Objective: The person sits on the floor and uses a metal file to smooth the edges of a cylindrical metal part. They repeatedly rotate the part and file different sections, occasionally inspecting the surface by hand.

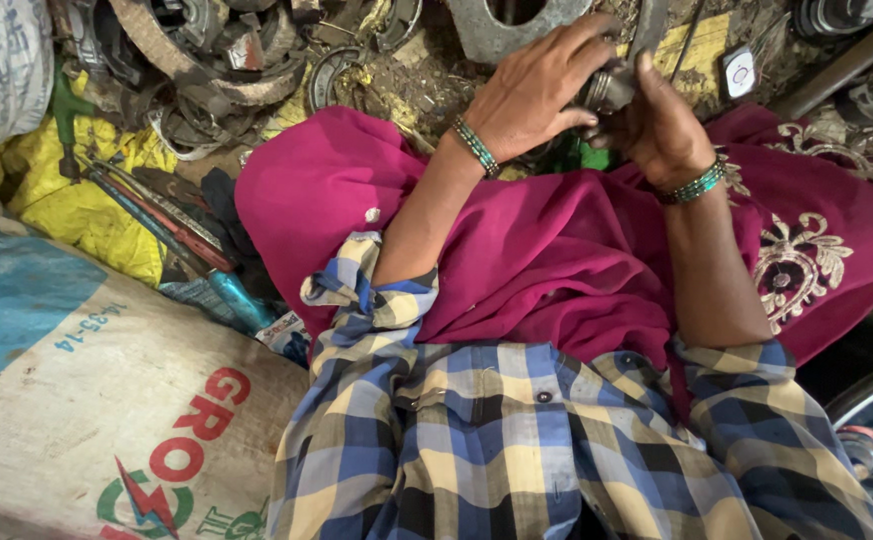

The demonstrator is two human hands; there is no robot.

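Both my hands meet at the top centre over my magenta-clothed knees. My left hand curls its fingers around a small grey metal part. My right hand grips the same part from the right side, thumb up. Each wrist wears green bead bangles. I have on a blue, yellow and black checked shirt with rolled sleeves. Most of the metal part is hidden by my fingers.
A pile of rusty metal rings and scrap lies at the top left. Screwdrivers with red and blue handles rest on yellow plastic. A printed woven sack fills the lower left. A grey metal plate sits beyond my hands.
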